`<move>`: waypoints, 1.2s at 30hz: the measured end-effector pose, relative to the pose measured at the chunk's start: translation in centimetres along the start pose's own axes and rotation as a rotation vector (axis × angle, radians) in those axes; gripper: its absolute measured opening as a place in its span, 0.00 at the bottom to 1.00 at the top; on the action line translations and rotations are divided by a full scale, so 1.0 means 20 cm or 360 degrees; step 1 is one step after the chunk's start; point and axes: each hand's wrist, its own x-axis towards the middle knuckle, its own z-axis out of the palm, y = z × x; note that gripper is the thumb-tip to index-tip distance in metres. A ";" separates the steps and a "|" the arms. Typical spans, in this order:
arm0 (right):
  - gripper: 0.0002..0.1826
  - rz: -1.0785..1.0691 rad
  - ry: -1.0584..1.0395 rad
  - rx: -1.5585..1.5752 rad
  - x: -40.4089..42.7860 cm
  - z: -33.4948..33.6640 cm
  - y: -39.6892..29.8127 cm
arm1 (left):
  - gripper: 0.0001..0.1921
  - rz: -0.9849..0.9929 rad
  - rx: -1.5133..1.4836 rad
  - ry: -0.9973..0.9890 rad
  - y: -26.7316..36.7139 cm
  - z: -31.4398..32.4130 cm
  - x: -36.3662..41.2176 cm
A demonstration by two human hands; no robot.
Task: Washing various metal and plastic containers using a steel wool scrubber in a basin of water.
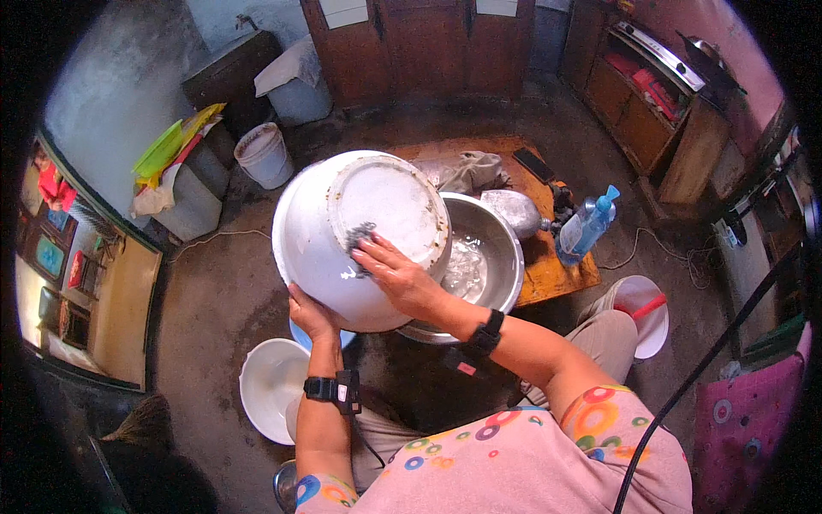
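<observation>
A large, wet, pale metal pot (311,257) is tilted with its underside facing me. Dark specks dot the ridge around its round base (392,205). My left hand (314,315) grips the pot's lower left edge. With my right hand (398,270) I press a dark grey scouring pad (359,239) against the pot, by the edge of the base. Partly hidden behind the pot, a wide steel basin (507,257) holds some water (465,270).
A low wooden table (565,276) carries a blue pump bottle (585,228), a metal flask (514,211), a cloth (474,172) and a phone (533,165). White buckets stand on the left (273,385) and right (652,340). A black cable (693,340) crosses the right side.
</observation>
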 end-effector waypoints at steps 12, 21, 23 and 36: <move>0.26 0.0225 -0.0116 -0.0265 0.09 -0.18 0.77 | 0.26 -0.0235 -0.0349 -0.0109 -0.06 -0.03 0.05; 0.30 0.0119 -0.0061 -0.0190 -0.11 -0.11 0.70 | 0.27 -0.0244 -0.0437 -0.0096 -0.05 -0.07 0.05; 0.31 0.0256 -0.0057 0.0008 -0.18 -0.17 0.64 | 0.27 -0.0149 -0.0278 -0.0135 -0.03 -0.06 0.05; 0.14 0.1508 -0.0171 -0.1038 -0.82 0.06 0.96 | 0.26 0.0027 -0.0052 -0.0105 0.05 0.01 0.03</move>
